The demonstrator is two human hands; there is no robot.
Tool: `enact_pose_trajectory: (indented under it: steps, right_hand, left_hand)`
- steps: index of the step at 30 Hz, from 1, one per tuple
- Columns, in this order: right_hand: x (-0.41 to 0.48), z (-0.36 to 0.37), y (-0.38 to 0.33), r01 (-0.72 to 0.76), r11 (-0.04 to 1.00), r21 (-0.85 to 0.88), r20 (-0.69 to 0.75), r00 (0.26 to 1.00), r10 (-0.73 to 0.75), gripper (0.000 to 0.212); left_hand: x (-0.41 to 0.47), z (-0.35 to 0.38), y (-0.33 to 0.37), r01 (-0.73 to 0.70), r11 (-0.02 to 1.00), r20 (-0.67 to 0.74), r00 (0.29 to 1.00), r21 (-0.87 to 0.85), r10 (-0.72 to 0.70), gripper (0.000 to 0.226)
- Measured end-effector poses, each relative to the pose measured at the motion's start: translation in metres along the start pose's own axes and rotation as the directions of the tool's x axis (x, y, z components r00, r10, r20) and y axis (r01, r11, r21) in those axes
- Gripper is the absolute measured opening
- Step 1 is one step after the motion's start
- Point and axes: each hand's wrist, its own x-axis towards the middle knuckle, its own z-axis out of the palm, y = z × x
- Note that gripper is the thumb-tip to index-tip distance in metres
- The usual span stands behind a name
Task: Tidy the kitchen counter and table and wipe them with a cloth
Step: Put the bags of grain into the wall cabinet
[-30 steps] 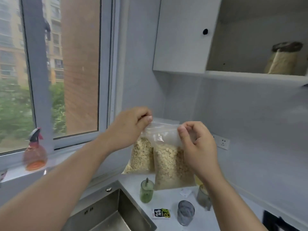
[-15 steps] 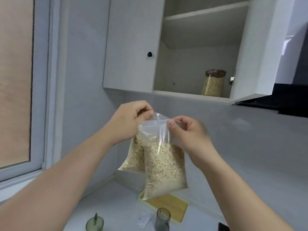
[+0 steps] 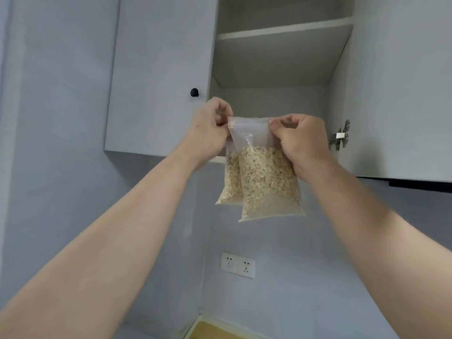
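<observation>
Both hands are raised in front of an open cupboard (image 3: 269, 99) and both are closed in a pinch. The left hand (image 3: 210, 128) has its fingers curled, with thumb and fingertips nipping the top left corner of the front bag (image 3: 269, 182). The right hand (image 3: 300, 140) is curled the same way and pinches the top right corner of that bag, its thumb lying on the near face. The sealed top edge is stretched almost level between the two hands.

The front bag is clear plastic, about two thirds full of pale flakes, and hangs free in the air below the cupboard's bottom edge. The back bag (image 3: 231, 182), also clear and filled with the same flakes, hangs just behind it and a little to the left, touching it. Its top is hidden behind the left hand and the front bag, so which fingers hold it cannot be told.

Above the hands a shelf (image 3: 283, 28) crosses the cupboard. To the left is a closed door (image 3: 156, 69) with a black knob (image 3: 194, 92). To the right the open door (image 3: 403, 94) stands out toward the camera, with a metal hinge (image 3: 340, 138) near the right hand. On the wall (image 3: 61, 143) below the bags is a white double socket (image 3: 238, 264). A yellow board (image 3: 212, 331) shows at the bottom edge.
</observation>
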Motion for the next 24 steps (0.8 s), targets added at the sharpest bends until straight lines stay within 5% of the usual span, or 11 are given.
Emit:
enact_pose_trajectory:
  steps: [7, 11, 14, 24]
  right_hand:
    - [0.084, 0.026, 0.016, 0.009, 0.996, -0.084, -0.088, 0.996, -0.016, 0.024]
    - [0.126, 0.040, 0.034, 0.011, 0.994, -0.108, -0.158, 0.987, -0.028, 0.018]
    - [0.149, 0.046, 0.047, 0.005, 0.988, -0.153, -0.189, 0.981, -0.034, 0.030]
    - [0.201, 0.053, 0.080, 0.003, 0.991, -0.133, -0.167, 0.986, -0.025, 0.025]
  left_hand:
    - [0.081, 0.021, -0.016, 0.221, 0.869, 0.014, 0.971, -0.442, -0.239, 0.021]
    - [0.128, 0.037, -0.040, 0.227, 0.920, -0.041, 0.967, -0.319, -0.253, 0.039]
    - [0.148, 0.055, -0.059, 0.159, 0.959, -0.112, 0.976, -0.233, -0.189, 0.023]
    - [0.206, 0.086, -0.090, 0.238, 0.905, -0.127, 0.946, -0.353, -0.298, 0.020]
